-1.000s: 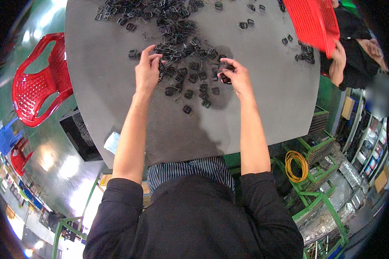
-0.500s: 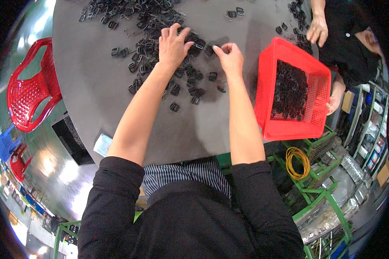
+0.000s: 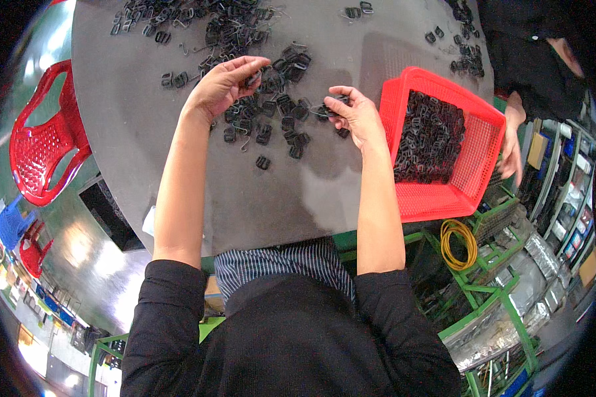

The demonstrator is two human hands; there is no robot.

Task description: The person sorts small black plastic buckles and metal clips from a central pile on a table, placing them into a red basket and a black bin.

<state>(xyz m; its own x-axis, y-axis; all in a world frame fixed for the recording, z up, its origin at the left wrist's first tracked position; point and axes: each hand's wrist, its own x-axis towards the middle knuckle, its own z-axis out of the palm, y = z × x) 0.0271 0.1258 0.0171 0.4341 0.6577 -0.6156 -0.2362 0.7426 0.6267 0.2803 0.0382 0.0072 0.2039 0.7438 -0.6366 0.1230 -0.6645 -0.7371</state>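
My left hand [image 3: 220, 87] is raised over a loose pile of black slider buckles [image 3: 271, 109], its thumb and fingers pinching a black buckle [image 3: 252, 79]. Across from it, my right hand [image 3: 359, 118] grips another black buckle [image 3: 336, 100] between thumb and fingers, partly hidden by them. A thin bit of wire or hook shows at the left of those fingertips. Just right of my right hand is a red plastic basket [image 3: 444, 210] holding a heap of black buckles [image 3: 430, 135].
A larger heap of buckles [image 3: 232, 26] lies farther back on the grey table [image 3: 132, 132]. More buckles [image 3: 469, 61] lie at the far right. A co-worker's hand [image 3: 512, 147] is beside the basket. A red chair [image 3: 46, 145] stands to the left, a yellow coiled hose [image 3: 458, 245] below right.
My left hand has drawn back leftward from the pile and now pinches a buckle. My right hand has come slightly nearer. The basket sits a little farther left; the co-worker's hand on the table is gone from there.
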